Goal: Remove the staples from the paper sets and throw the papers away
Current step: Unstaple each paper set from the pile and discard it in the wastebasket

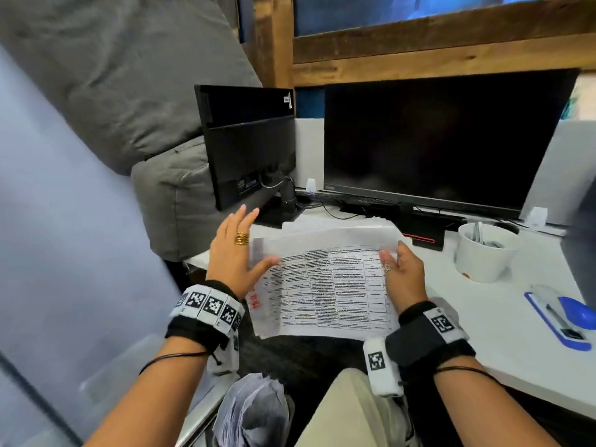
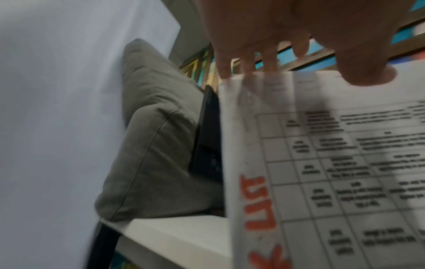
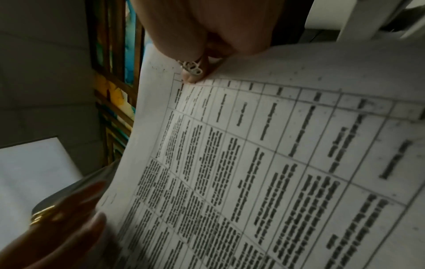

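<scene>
Nearest to us, crumpled papers point(image 1: 254, 411) lay bunched below the desk's near edge, beside our knee. Above them we held the paper set point(image 1: 325, 291), a printed table, over the near edge of the white desk point(image 1: 503, 321). Our left hand point(image 1: 233, 253) pinched its left edge, thumb on top and fingers straight behind. Our right hand point(image 1: 404, 275) gripped the right edge, thumb over the sheet; its other fingers were hidden beneath.

The set looked light and floppy, bowing between our hands, and easy to tear. We judged the edges the best hold, near whichever corner carries the staple; no staple showed.

Red letters along the left margin point(image 2: 260, 202) read "LIST"; the table's text was too blurred to read.

Farther along, a blue stapler point(image 1: 564, 317) lay near the desk's right edge, a white cup point(image 1: 483, 253) behind it. Two dark monitors point(image 1: 445, 140) stood at the far edge.
</scene>
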A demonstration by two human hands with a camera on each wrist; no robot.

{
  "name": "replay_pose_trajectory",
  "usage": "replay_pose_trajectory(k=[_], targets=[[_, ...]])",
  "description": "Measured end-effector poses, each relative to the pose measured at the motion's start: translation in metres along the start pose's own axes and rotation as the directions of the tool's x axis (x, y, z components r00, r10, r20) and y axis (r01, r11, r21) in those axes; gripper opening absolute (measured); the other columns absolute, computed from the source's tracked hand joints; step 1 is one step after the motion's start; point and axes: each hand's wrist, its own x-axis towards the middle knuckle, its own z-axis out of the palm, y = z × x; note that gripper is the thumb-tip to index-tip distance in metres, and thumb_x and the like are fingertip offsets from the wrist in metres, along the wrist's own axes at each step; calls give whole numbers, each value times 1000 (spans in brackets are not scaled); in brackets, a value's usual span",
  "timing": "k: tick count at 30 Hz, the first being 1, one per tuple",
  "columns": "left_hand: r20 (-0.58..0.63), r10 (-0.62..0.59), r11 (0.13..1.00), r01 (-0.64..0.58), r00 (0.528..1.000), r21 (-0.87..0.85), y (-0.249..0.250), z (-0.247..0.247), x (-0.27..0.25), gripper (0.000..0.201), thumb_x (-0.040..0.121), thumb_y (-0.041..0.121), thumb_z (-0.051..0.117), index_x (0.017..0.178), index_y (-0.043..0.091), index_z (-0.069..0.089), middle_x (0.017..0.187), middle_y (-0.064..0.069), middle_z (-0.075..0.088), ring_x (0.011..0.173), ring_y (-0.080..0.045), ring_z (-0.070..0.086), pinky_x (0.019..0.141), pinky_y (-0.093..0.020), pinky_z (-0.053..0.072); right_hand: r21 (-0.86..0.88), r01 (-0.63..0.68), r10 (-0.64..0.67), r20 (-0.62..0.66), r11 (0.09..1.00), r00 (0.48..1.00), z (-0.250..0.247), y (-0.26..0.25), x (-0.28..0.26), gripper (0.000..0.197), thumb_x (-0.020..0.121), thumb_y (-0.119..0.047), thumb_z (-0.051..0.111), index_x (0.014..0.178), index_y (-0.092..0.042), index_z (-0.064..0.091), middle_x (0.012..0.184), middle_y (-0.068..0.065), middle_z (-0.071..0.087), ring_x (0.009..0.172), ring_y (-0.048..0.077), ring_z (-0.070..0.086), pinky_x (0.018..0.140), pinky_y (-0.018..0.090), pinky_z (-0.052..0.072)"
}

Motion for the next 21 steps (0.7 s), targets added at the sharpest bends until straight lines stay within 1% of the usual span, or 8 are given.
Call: replay_pose_trajectory(k=[2,4,6,8,10,11,15,21], targets=[[175,51,982,-81,983,168,15,-1,5,63,82,62,48,129,19,49,129,-5,53,123,-28,46,102,-41,33,-32,10,-9,39,999,999,-1,0,-7,12,95,-9,49,88,-15,56,90,-1,65,83,8,61,64,9,46],[356,-53,964,-44,933,261,25,-1,7,42,91,54,42,108,18,58,106,-4,65,105,-27,58,83,-33,39,-42,7,-3,95,999,996,-6,-2,-10,12,96,-11,48,88,-15,56,89,-3,65,83,6,61,63,10,45],[413,-104,964,-11,905,266,32,-4,6,36,93,49,41,99,17,57,97,-5,66,95,-28,60,70,-31,39,-216,75,-42,155,973,987,-18,-3,-5,23,96,-15,49,75,-20,52,78,-6,59,76,9,57,61,9,40],[401,-81,953,-47,913,299,33,-6,4,31,95,46,41,101,20,57,100,-4,66,96,-27,60,67,-29,39,-673,237,-33,302,701,953,-34,-4,4,25,95,-28,51,72,-22,56,77,-5,57,81,19,53,67,13,37],[411,-57,941,-88,910,326,34,-7,5,28,95,43,42,109,24,58,106,-3,66,100,-26,60,71,-30,41,-890,302,84,349,342,933,-51,-1,10,25,92,-43,52,98,-24,68,103,0,62,105,23,49,86,30,38],[421,-49,938,-103,906,331,34,-9,5,28,95,42,43,113,27,58,109,-3,66,101,-25,60,74,-30,43,-923,288,129,327,255,936,-57,3,12,31,91,-46,52,110,-26,66,114,1,60,113,24,47,92,34,37],[469,-30,939,-136,883,316,43,-12,6,32,93,43,46,121,31,55,114,-5,64,104,-25,60,81,-31,46,-945,-33,296,69,326,953,-71,21,10,54,89,-47,53,125,-7,50,127,15,53,118,30,48,98,36,41],[503,39,933,-211,864,290,57,-5,-1,34,93,50,42,116,32,58,110,-1,66,102,-24,61,79,-30,47,-809,-368,576,-44,458,816,-75,19,5,48,91,-37,51,119,2,54,125,22,55,113,35,53,88,31,42]])
